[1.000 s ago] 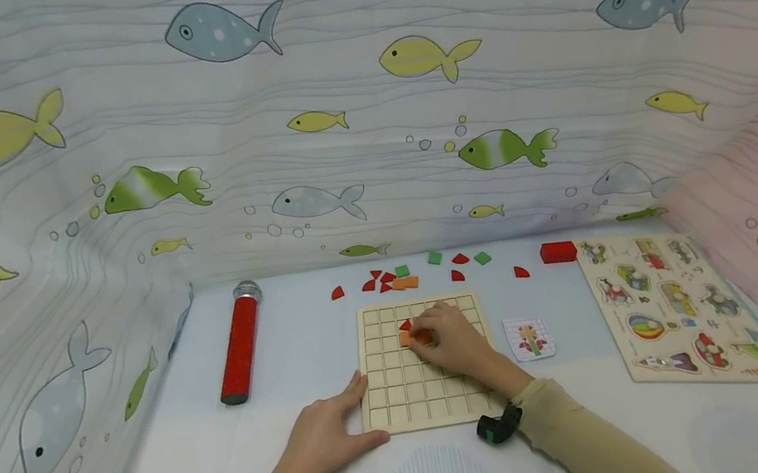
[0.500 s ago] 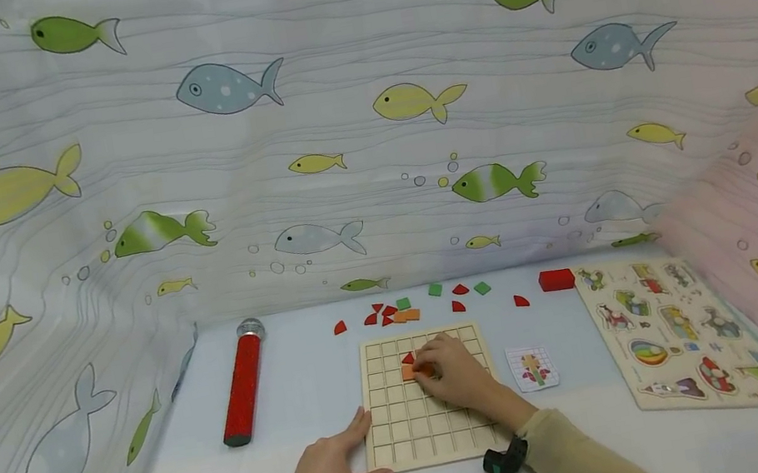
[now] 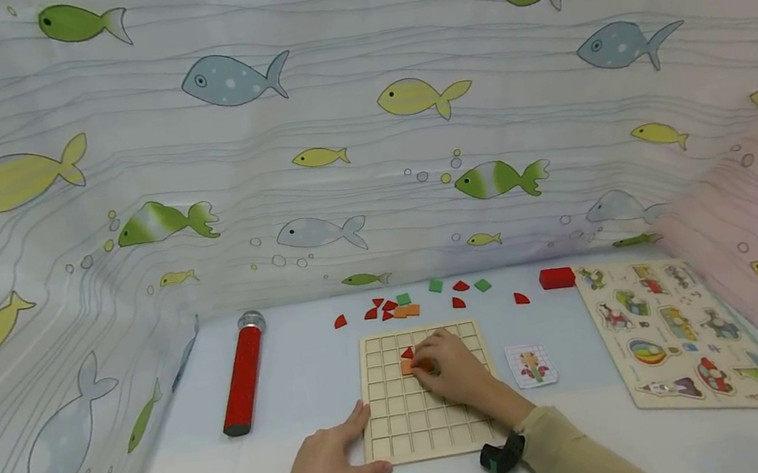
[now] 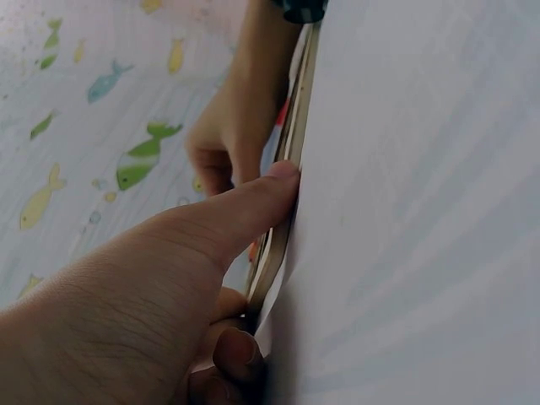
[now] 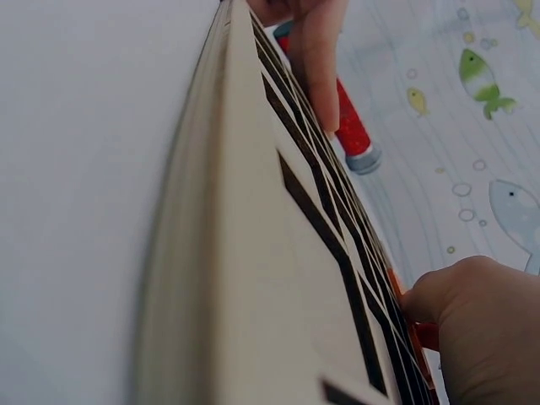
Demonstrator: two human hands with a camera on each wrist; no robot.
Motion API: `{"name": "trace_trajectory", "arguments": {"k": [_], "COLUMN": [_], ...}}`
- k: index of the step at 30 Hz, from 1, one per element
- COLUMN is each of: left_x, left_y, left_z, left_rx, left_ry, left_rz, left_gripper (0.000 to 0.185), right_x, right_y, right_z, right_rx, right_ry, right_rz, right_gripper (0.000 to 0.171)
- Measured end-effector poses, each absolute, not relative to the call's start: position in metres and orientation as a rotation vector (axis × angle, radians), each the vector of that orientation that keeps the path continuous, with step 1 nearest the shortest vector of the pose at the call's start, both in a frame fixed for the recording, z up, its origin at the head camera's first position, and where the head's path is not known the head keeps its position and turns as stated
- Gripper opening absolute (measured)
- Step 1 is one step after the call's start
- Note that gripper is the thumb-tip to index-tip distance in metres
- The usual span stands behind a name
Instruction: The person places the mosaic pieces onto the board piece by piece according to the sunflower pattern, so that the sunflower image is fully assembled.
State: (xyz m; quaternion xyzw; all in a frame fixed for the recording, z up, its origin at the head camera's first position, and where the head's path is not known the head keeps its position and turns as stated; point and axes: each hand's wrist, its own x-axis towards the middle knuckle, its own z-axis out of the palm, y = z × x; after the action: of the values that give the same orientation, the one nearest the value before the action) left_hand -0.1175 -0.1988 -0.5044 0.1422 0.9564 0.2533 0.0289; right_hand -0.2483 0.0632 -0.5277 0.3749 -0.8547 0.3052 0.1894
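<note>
A wooden grid board (image 3: 397, 428) lies flat on the table. On its upper part sit a red triangle tile (image 3: 407, 353) and an orange square tile (image 3: 406, 368). Just right of that square, my right hand (image 3: 451, 367) bends over the grid, thumb and fingers pinching another orange tile (image 3: 428, 366), mostly hidden by the hand. My left hand (image 3: 331, 465) braces the board's front left corner: its thumb runs along the front edge and its fingers touch the left side. In the left wrist view, a finger (image 4: 253, 202) of this hand reaches the board's edge.
Loose red, green and orange tiles (image 3: 406, 311) are scattered behind the board. Right of it lies a pattern card (image 3: 532, 366), then a picture puzzle board (image 3: 652, 340) with a red block (image 3: 557, 278) at its corner. A red microphone (image 3: 245, 383) lies left.
The head view has tilted upward, so the table sits lower in frame. Both hands keep their places at the board, with the right fingers still at the orange tile.
</note>
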Motion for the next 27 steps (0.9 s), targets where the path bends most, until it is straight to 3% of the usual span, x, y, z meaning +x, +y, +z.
{"name": "trace_trajectory", "arguments": {"k": [27], "left_x": [-0.12], "left_y": [-0.199], "left_z": [-0.502], "left_rx": [0.418], "left_ry": [2.944], "left_rz": [0.798], "left_gripper": [0.098], "right_x": [-0.251], "right_y": [0.064], "right_z": [-0.514], "right_rx": [0.984], "right_ry": [-2.391], "right_rz": [1.073], "right_gripper": [0.011]}}
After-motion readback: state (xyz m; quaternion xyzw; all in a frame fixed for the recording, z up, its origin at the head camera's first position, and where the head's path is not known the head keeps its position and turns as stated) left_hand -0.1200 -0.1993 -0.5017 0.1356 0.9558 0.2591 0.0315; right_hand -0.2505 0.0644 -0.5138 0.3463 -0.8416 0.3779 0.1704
